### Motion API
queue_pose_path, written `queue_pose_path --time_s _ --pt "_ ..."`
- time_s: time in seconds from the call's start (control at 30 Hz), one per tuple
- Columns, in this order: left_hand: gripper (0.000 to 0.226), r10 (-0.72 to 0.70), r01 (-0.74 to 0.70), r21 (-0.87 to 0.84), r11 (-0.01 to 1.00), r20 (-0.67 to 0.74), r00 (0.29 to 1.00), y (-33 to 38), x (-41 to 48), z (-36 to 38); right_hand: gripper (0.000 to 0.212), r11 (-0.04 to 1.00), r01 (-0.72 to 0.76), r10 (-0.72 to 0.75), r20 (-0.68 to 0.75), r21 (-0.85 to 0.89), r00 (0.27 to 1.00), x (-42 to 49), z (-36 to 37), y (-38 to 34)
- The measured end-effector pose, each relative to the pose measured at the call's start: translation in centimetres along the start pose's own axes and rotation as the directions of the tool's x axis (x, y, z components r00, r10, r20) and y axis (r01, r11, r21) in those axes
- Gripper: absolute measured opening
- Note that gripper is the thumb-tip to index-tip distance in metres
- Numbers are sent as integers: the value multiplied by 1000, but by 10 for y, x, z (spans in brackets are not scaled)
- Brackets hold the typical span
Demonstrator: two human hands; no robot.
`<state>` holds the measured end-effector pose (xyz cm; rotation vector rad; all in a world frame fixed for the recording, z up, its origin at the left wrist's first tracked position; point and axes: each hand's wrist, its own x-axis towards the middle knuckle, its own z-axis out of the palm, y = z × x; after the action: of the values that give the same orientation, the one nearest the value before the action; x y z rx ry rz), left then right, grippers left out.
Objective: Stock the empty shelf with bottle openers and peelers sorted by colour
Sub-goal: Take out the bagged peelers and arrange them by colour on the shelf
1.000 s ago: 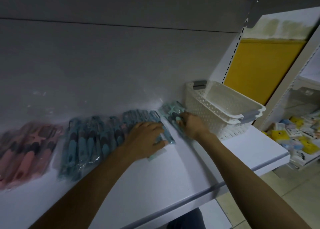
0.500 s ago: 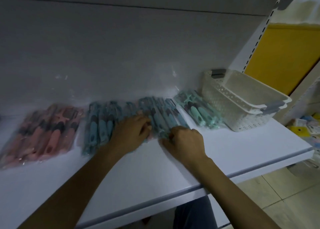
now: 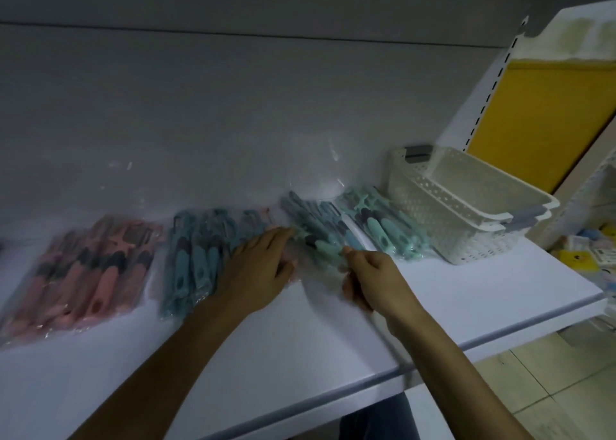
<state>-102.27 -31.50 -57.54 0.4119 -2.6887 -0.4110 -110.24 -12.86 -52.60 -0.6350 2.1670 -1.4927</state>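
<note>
Plastic-wrapped peelers and openers lie in colour groups along the back of the white shelf [image 3: 300, 356]. A pink pile [image 3: 83, 279] is at the left, a blue pile [image 3: 196, 256] beside it, a second blue-teal bunch [image 3: 316, 229] in the middle, and a mint-green pile [image 3: 380, 226] at the right. My left hand [image 3: 256, 273] rests flat with straight fingers on the right edge of the blue pile. With curled fingers, my right hand [image 3: 373, 273] pinches the near end of the middle bunch's wrapping.
Two stacked white perforated baskets [image 3: 466, 206] stand at the shelf's right end, touching the mint pile. A yellow panel [image 3: 540, 116] and a slotted upright rise behind them. Small packaged goods [image 3: 586, 253] sit on a lower shelf at far right. The tiled floor shows below.
My right hand left the mint pile near the basket and came back to the middle bunch, whose near end it now pinches. The left hand stayed on the blue pile. The camera turned left.
</note>
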Motion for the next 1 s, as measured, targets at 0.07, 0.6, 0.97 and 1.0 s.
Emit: queue_pose_path --time_s 0.07,0.6,0.97,1.0 --pt "59 -15 15 4 1000 11 1000 -1 0 3 48 997 37 -37 9 -60 999 -3 -8 0" --pt "41 -55 65 128 990 -75 996 0 -6 4 25 346 -76 -334 -198 -935 922 61 -49 11" --pt "34 -35 68 316 946 -107 994 0 -16 -8 28 348 348 -565 102 -871 819 34 37 -20" --pt "40 -45 79 380 922 -98 994 -1 -20 -12 30 355 387 -531 156 -851 833 35 53 -22"
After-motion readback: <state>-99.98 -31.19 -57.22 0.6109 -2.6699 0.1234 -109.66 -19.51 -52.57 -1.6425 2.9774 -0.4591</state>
